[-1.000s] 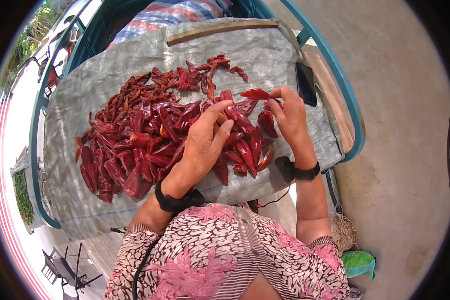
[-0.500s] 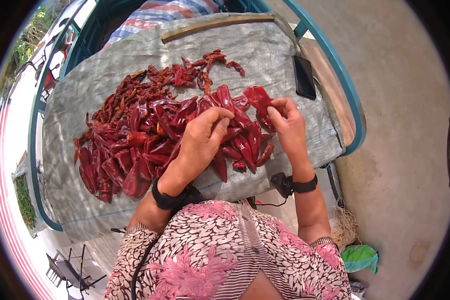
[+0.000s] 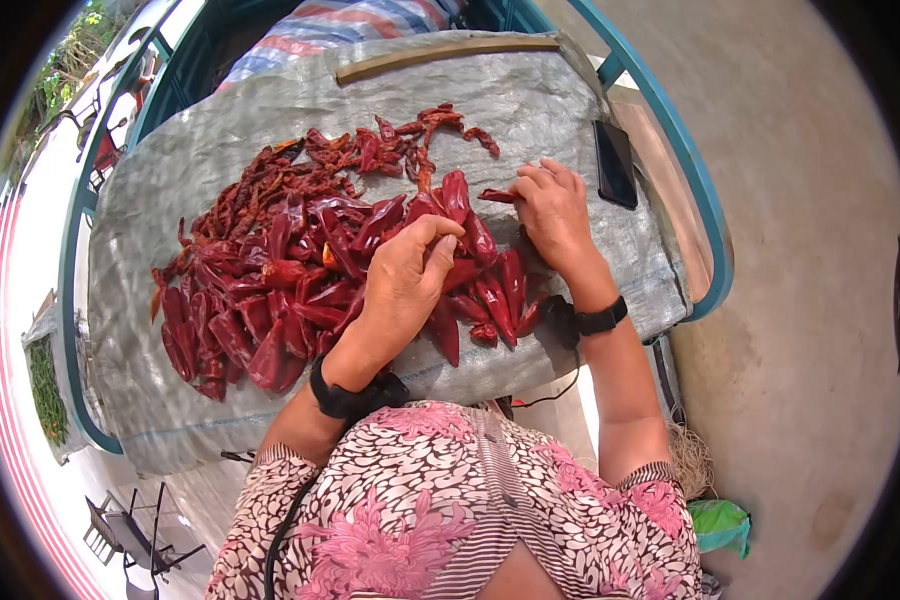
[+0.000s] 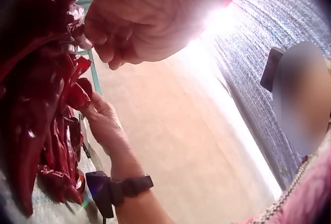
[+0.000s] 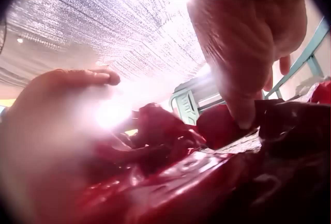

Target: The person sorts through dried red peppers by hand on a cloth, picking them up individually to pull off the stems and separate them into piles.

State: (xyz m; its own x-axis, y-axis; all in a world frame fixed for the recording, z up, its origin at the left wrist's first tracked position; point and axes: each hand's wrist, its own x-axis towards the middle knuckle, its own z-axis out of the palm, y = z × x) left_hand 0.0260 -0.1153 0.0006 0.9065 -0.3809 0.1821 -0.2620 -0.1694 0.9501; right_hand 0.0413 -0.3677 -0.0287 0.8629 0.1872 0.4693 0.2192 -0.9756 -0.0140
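Note:
A pile of glossy red chili peppers [image 3: 270, 290] lies on a grey woven sheet, with wrinkled, drier chilies [image 3: 255, 195] along its far side. My right hand [image 3: 555, 215] is at the pile's right edge, back upward, and grips a red chili pepper [image 3: 497, 195] that sticks out leftward from its fingers. Seen from the left wrist, that hand's thumb and fingers meet on red pepper flesh [image 4: 78, 96]. Over the pile's near right part, my left hand [image 3: 405, 270] stays loosely bent, index finger and thumb close together. Nothing shows between them. Whole peppers [image 3: 495, 300] lie between the two hands.
The grey sheet [image 3: 530, 110] covers a cart bed bounded by a teal metal rail [image 3: 670, 120]. A black phone [image 3: 615, 165] lies near the right edge. A wooden strip [image 3: 445, 58] lies along the back, before a striped bag [image 3: 340, 35].
My right hand has turned over, its back now upward; the pepper in it, earlier showing its broad face, now appears thin and points left. My left hand has stayed nearly in place.

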